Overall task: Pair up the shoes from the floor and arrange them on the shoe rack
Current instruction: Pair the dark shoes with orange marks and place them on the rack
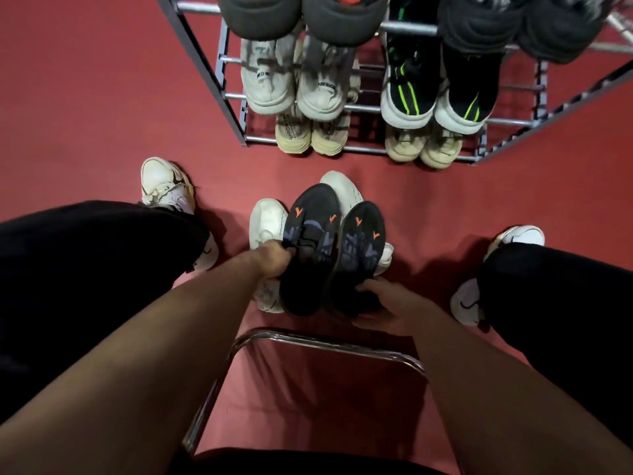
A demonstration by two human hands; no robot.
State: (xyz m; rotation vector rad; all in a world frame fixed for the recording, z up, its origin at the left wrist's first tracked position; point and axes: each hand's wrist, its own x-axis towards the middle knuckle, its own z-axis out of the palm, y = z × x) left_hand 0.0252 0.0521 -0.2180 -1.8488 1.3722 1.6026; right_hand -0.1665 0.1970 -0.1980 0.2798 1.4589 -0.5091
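Observation:
Two black shoes with orange marks are held side by side above the red floor. My left hand (274, 258) grips the left black shoe (310, 248) at its opening. My right hand (390, 299) holds the right black shoe (359, 248) by its heel. Beneath them lie two white shoes, one at the left (265, 221) and one farther back (344, 188), both partly hidden. The metal shoe rack (233, 97) stands ahead with pairs on its tiers.
The rack holds grey-black, off-white, black-and-green and beige pairs. A chrome stool frame (308, 341) sits between my legs. My own feet in white sneakers rest at the left (164, 183) and right (520, 236). Open red floor spreads to the left of the rack.

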